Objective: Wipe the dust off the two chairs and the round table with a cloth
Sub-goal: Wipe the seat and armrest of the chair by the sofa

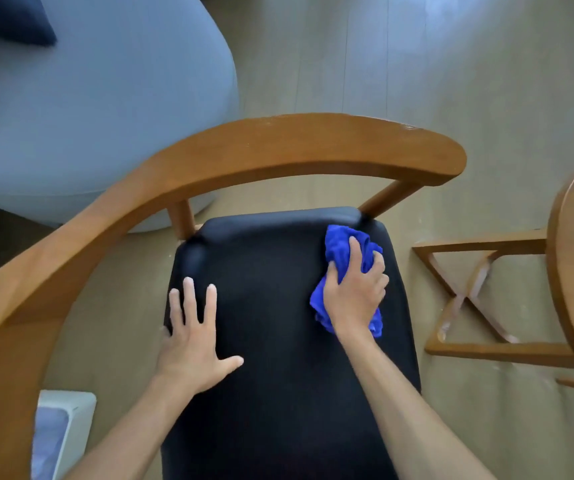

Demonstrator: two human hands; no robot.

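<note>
While two hands [195,344] press, one cloth [339,251] wipes.

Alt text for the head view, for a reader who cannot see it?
A right hand presses a crumpled blue cloth onto the black padded seat of a curved-back wooden chair, while the left hand rests flat on the seat.

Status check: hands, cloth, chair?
Right hand pressing blue cloth on black seat, far right corner. Left hand flat on seat, empty. Nothing in the way.
</note>
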